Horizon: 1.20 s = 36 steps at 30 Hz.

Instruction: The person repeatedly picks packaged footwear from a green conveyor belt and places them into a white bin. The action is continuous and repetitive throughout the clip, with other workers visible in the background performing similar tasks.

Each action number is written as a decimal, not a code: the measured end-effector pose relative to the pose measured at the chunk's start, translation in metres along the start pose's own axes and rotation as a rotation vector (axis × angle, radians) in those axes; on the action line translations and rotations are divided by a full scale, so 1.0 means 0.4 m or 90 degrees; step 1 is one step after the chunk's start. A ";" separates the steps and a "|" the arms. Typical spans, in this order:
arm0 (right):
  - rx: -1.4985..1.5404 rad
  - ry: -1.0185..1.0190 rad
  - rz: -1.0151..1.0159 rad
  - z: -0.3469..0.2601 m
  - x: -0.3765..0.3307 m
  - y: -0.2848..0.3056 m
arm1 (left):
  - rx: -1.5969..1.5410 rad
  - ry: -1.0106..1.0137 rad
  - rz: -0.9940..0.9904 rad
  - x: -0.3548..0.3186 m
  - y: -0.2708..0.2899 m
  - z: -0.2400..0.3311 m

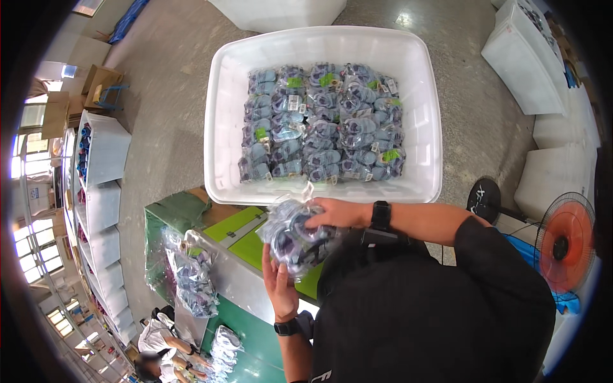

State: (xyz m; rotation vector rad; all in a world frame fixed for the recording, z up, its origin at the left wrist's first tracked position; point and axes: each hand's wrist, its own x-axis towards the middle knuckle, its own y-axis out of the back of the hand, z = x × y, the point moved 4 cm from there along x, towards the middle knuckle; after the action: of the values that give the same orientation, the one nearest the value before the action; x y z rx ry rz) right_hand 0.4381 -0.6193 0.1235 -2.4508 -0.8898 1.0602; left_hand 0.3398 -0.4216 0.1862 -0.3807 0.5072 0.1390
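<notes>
Between my two hands is a bundle of bagged shoes (pixel 295 239), blue-grey and purple, in clear crinkled plastic. My right hand (pixel 338 214) grips its upper right side, the thumb pressed over the plastic. My left hand (pixel 280 290) supports the bundle from below and the left, its fingers partly hidden behind it. Just beyond them stands a large white plastic bin (pixel 418 127). Inside, similar bagged shoes (pixel 322 131) lie in packed rows, some with green tags and white labels. The bundle is close to the bin's near wall.
Left of me, more bagged shoes (pixel 193 281) lie beside a bright green panel (pixel 239 233) on a machine or table. A co-worker (pixel 159 345) handles bagged items (pixel 223 351) at a green surface. An orange fan (pixel 562 246) stands right. White bins (pixel 105 150) line the left side.
</notes>
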 end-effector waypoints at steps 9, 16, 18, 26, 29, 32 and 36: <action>0.147 0.061 0.301 0.199 -0.053 0.434 | 0.180 0.136 0.132 -0.025 0.199 -0.151; 0.385 -0.034 0.446 0.332 -0.067 0.580 | 0.175 0.161 0.219 -0.089 0.313 -0.203; 0.318 -0.146 0.435 0.385 -0.053 0.567 | 0.177 0.166 0.230 -0.100 0.331 -0.214; 0.214 -0.239 0.331 0.453 -0.048 0.547 | 0.167 0.173 0.274 -0.151 0.387 -0.233; 0.209 -0.211 0.383 0.438 -0.068 0.602 | 0.158 0.180 0.289 -0.171 0.423 -0.253; 0.189 -0.205 0.425 0.427 -0.091 0.648 | 0.135 0.183 0.296 -0.195 0.463 -0.284; 0.165 -0.182 0.467 0.401 -0.129 0.650 | 0.128 0.195 0.297 -0.211 0.488 -0.304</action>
State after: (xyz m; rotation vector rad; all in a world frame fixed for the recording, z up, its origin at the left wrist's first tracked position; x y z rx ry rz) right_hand 0.3997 -0.8412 -0.0893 -2.4657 0.1336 1.6646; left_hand 0.1690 -0.2923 0.0678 -0.0798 0.9014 0.4813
